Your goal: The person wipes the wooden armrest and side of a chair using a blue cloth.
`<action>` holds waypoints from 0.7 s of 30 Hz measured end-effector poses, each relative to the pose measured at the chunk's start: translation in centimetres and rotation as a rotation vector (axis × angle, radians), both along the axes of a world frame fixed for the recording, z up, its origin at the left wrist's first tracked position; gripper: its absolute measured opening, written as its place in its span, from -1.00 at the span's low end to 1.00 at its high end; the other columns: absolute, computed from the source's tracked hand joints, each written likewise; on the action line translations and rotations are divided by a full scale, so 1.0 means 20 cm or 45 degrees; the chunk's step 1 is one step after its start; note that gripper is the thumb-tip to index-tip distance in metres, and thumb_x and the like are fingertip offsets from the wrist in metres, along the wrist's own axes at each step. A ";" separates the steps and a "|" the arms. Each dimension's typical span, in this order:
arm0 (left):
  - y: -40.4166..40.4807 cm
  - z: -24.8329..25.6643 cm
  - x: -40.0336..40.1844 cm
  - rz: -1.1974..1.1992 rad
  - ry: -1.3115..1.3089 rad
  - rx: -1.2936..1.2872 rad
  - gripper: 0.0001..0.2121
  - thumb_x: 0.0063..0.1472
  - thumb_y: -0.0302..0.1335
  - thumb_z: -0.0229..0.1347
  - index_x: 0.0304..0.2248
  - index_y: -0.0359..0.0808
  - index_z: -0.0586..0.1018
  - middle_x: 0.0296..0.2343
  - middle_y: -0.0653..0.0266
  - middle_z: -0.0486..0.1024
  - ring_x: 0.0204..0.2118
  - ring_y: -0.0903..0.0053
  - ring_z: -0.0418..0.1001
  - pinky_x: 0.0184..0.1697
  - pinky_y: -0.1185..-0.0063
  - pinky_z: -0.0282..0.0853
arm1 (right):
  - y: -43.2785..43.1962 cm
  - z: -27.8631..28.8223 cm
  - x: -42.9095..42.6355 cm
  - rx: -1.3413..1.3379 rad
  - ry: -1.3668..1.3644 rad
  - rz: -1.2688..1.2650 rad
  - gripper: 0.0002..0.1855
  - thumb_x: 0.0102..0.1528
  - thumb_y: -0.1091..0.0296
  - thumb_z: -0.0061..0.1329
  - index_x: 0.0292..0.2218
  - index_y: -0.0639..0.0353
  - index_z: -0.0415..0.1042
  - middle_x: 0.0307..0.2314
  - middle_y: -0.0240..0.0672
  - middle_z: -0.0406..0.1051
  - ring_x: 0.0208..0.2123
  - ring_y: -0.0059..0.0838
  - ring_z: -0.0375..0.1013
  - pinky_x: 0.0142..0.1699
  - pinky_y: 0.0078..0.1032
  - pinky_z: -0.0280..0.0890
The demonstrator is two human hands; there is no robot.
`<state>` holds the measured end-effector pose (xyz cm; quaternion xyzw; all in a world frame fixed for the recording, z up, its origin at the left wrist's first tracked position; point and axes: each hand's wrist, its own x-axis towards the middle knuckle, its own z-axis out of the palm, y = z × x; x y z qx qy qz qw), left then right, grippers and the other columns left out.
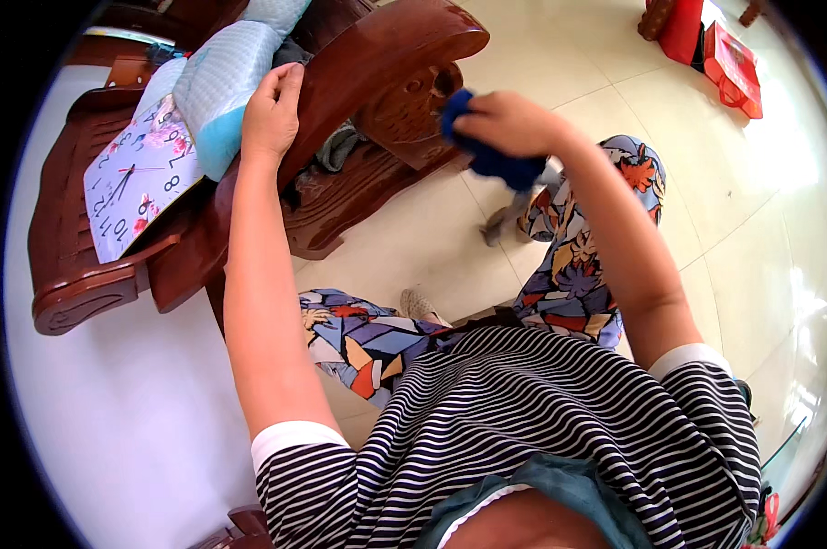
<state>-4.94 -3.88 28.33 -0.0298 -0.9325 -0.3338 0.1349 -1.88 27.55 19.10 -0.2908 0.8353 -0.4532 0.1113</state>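
Observation:
My right hand point(506, 123) grips a bunched dark blue cloth point(502, 165), held out beside the front end of a carved wooden sofa armrest point(386, 41). The cloth hangs loose below my fingers and looks slightly blurred. My left hand point(270, 113) is on or just over the same glossy armrest, with its fingers bent; whether anything is inside them is hidden. Close to it on the sofa lies a light blue quilted cushion point(224, 75). A square wall clock point(139, 178) with a flower pattern leans under that cushion.
A grey cloth point(341, 145) lies below the armrest. My patterned trouser legs point(358, 343) and a shoe point(419, 302) are over the tiled floor point(413, 257). Farther right, a red bag point(732, 68) lies on the floor. A white wall point(125, 398) borders the left side.

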 end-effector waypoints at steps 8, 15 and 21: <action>0.26 0.04 0.37 -0.365 1.073 -0.453 -0.94 0.11 -0.55 0.11 -0.38 -0.30 0.54 -0.39 0.18 0.52 -0.32 0.29 0.47 -0.23 0.45 0.37 | 0.27 -0.23 -0.23 -1.099 -1.172 -0.813 -0.62 0.19 0.09 -0.07 -0.16 0.26 0.36 -0.36 -0.22 0.49 -0.44 -0.35 0.54 -0.33 -0.39 0.51; 0.78 -0.83 0.67 -0.237 0.033 -0.273 -0.61 0.11 -0.30 0.18 -0.09 -0.29 0.49 -0.04 0.16 0.37 0.00 0.24 0.34 0.07 0.37 0.26 | 0.31 -0.15 -0.11 -1.880 -1.243 -0.422 -0.61 0.15 0.21 0.01 -0.09 0.29 0.35 -0.30 -0.22 0.50 -0.30 -0.38 0.52 -0.17 -0.38 0.46; 1.02 -1.08 0.44 -0.177 -0.951 0.691 -0.56 0.23 -0.23 0.08 -0.01 -0.32 0.36 -0.09 0.20 0.42 -0.02 0.41 0.29 0.03 0.48 0.21 | 0.37 -0.07 -0.06 -2.034 -0.999 -0.002 -0.66 0.24 0.21 -0.16 -0.09 0.30 0.35 -0.26 -0.17 0.48 -0.26 -0.33 0.49 -0.12 -0.41 0.42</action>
